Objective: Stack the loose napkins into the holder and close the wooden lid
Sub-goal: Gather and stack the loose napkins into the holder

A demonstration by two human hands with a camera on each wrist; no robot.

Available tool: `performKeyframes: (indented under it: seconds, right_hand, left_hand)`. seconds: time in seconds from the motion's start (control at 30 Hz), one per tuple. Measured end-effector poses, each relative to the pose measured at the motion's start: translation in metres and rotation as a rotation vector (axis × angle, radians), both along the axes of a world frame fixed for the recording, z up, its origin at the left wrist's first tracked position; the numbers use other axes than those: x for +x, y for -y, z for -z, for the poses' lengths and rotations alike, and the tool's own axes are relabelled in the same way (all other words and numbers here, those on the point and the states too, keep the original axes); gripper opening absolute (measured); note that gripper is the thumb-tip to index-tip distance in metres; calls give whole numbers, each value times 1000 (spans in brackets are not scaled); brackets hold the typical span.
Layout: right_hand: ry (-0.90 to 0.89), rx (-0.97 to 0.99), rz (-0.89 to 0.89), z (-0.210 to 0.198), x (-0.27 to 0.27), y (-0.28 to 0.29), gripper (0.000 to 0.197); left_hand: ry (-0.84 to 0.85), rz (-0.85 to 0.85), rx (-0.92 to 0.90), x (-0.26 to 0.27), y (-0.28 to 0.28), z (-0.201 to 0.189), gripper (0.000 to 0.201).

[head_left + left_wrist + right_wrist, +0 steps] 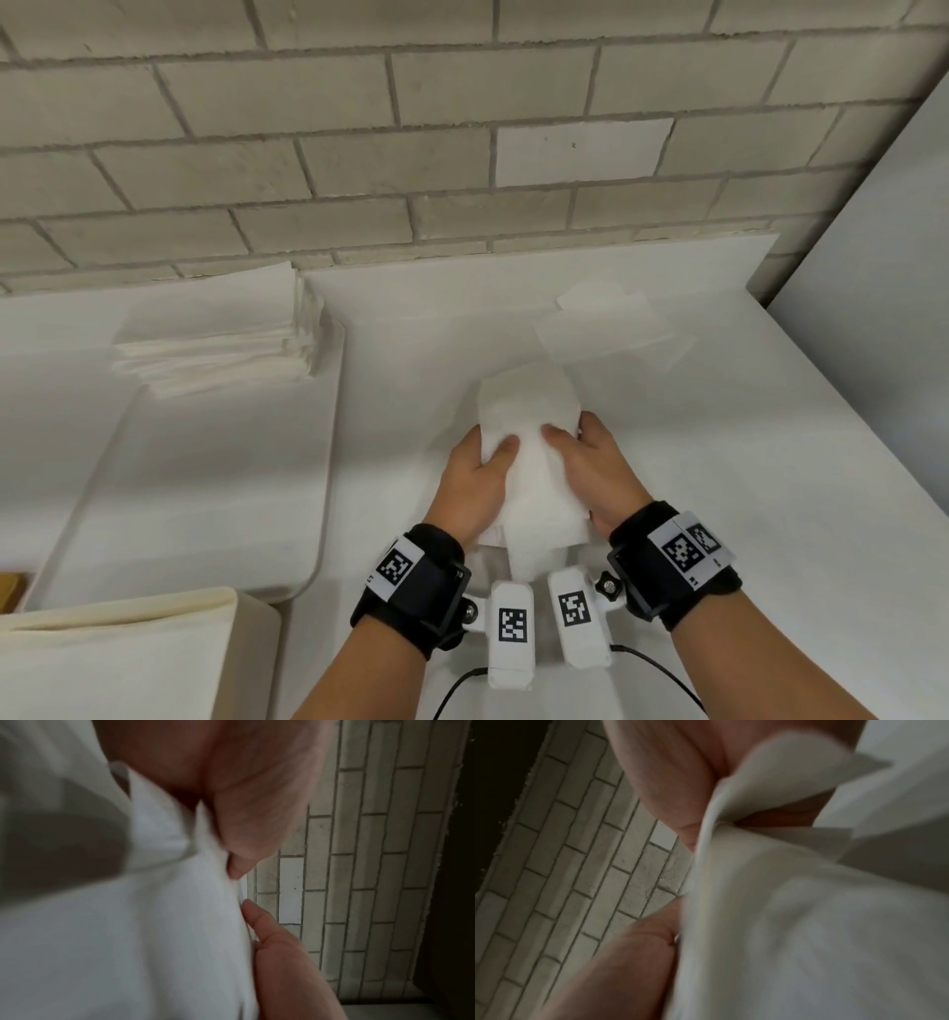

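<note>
Both hands hold one bundle of white napkins (pixel 531 462) above the white table, in the middle of the head view. My left hand (pixel 482 473) grips its left side with the thumb on top. My right hand (pixel 580 457) grips its right side, thumb on top too. The wrist views show the napkins (pixel 154 923) (pixel 808 923) up close and blurred, pinched between thumb and fingers (pixel 257 919). Two or three loose napkins (pixel 606 329) lie flat on the table beyond the bundle. No holder or wooden lid can be made out in any view.
A tall stack of white paper napkins (pixel 221 339) sits on a white tray (pixel 257 514) at the left. A cream folded cloth or box (pixel 118 658) is at the near left. A brick wall (pixel 462 128) backs the table; a white panel (pixel 873 308) stands at right.
</note>
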State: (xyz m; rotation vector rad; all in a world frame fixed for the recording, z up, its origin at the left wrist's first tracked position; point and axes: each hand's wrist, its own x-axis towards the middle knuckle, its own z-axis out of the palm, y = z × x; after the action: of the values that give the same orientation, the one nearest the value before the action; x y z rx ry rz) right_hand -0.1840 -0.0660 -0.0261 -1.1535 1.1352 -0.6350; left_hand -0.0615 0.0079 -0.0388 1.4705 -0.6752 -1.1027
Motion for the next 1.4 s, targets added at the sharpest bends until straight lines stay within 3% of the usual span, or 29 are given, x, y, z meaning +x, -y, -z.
performKeyframes:
  seconds: [0.17,0.37,0.5,0.63,0.73,0.83,0.97,1.07,1.13,1.23,1.33,1.4]
  right_hand:
    - [42,18,-294,-5,-12,-5,34]
    - [-86,-59,-570,-23,-29,7,41]
    - [-33,7,-467,-23,-36,2,34]
    - [458,153,-55,-13,-31,-5,46]
    - [676,269,-40,-8,-24,-13,60]
    - [563,255,-10,-7,-20,-16,47]
    - [501,298,84,-5,-24,-6,44]
    - [403,233,12,-12,-34,3,35]
    - [299,94,-50,-19,-41,9,33]
    - [275,-135,21,-32,-51,17,35]
    - [319,-221,87,-34,-53,16,42]
    - [245,-224,53,-22,-50,11,50]
  left_hand:
    - [-75,114,61,6,-5,1,25]
    - [-193,-49,-102,26,2,-12,31]
    - [-401,-184,-281,33,5,-29,37]
    - [-470,-218,-371,34,5,-33,38]
    - [-491,-229,-364,30,3,-30,36]
    - [-481,-264,-321,29,3,-25,30]
    - [-477,-289,-272,34,2,-19,34]
    - [-462,-291,-252,45,1,-20,42]
    - [-382,-250,-240,57,-1,-22,50]
    - [-170,-126,-237,73,-7,-22,54]
    - [-26,-39,-189,75,-8,-19,47]
    - [37,-36,-134,69,-8,-12,43]
